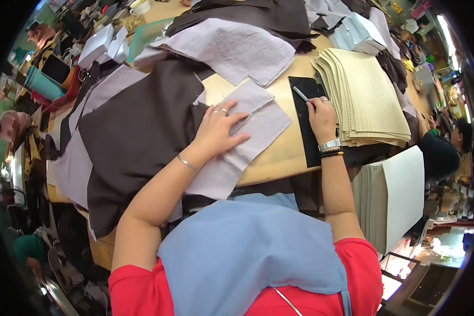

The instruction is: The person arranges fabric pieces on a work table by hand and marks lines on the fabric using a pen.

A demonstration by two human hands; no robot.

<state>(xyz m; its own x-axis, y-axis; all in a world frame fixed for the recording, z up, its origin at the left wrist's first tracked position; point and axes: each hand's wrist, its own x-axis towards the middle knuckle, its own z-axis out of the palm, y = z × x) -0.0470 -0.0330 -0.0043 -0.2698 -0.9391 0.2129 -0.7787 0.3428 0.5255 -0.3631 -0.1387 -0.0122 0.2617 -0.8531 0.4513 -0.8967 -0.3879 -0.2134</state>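
My left hand [221,127] lies with spread fingers on a pale lilac fabric piece [266,124], pressing it against the wooden table [279,155]. A seam or fold line runs near its upper edge. In the fingers of my right hand [322,118] is a slim grey pen-like stick [300,94], slanting up to the left. Its exact kind cannot be made out. That hand rests over a black flat strip [303,131]. A large dark brown fabric sheet [142,116] spreads left of my left hand, and a crumpled lilac fabric [231,47] lies beyond it.
At the right stands a stack of cream textured sheets [363,95], with a thick white-topped stack [403,195] below it. White boxes [361,32], a green basket [148,39] and dark fabric [247,16] are at the back. Other people [447,145] sit at both sides.
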